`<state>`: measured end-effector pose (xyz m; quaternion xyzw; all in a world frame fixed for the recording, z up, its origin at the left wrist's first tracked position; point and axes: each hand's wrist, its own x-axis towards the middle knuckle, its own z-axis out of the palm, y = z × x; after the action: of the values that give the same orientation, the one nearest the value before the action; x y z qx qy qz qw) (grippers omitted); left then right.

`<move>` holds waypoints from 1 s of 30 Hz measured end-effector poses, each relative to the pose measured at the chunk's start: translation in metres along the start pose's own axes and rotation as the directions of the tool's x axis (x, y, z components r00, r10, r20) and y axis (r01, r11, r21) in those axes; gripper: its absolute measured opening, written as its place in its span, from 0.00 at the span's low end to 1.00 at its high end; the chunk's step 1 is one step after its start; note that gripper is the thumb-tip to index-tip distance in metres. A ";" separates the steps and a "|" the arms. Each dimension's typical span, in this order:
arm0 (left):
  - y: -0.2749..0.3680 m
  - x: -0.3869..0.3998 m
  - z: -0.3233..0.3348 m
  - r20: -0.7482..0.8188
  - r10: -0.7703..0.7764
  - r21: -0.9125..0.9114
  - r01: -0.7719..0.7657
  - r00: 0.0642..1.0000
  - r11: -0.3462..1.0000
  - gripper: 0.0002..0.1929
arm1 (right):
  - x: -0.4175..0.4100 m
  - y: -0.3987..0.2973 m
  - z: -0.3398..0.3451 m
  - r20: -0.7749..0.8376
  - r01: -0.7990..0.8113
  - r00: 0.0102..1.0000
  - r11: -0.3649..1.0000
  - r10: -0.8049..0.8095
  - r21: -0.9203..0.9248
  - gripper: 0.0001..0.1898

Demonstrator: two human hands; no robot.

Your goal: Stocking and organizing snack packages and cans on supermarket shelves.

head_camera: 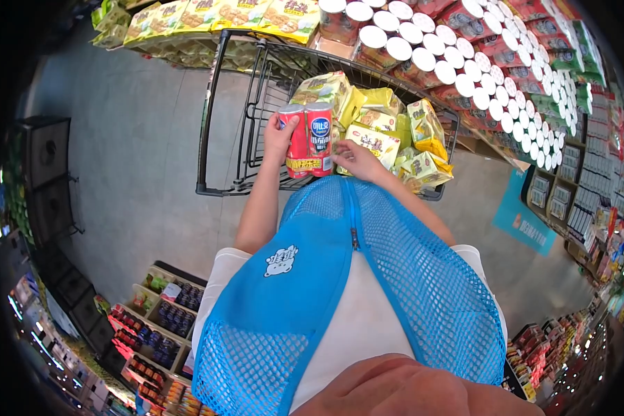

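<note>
My left hand [282, 138] grips a red twin pack of potato chip canisters [319, 148] near its top left, its front turned up towards me. At the pack's lower right edge is my right hand [354, 160], its fingers loosely curled; whether it touches the pack I cannot tell. Both hands are over a black wire shopping cart [203, 119]. Inside the cart, several yellow and white snack packages [375, 141] lie heaped at the right, some tilted. A larger yellow and white bag [319, 89] rests behind the canisters.
Beyond the cart, rows of canisters with white lids [423, 58] stand beside a line of yellow snack bags [239, 15]. Black crates [47, 177] are at the far left. A shelf unit with jars [174, 317] stands at the lower left. A blue sign [522, 218] is at the right.
</note>
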<state>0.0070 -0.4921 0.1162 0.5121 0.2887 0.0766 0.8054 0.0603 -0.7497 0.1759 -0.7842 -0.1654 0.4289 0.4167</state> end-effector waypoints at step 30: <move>-0.046 0.013 -0.006 0.263 -0.100 0.953 -0.241 0.960 0.185 0.46 | 0.125 -0.069 -0.211 -0.385 -0.253 0.749 0.305 -0.539 -0.918 0.34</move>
<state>0.0059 -0.5035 0.0691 0.9245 0.1358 -0.1569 0.3198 0.3102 -0.7398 0.2241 -0.9466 -0.3051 -0.0896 -0.0525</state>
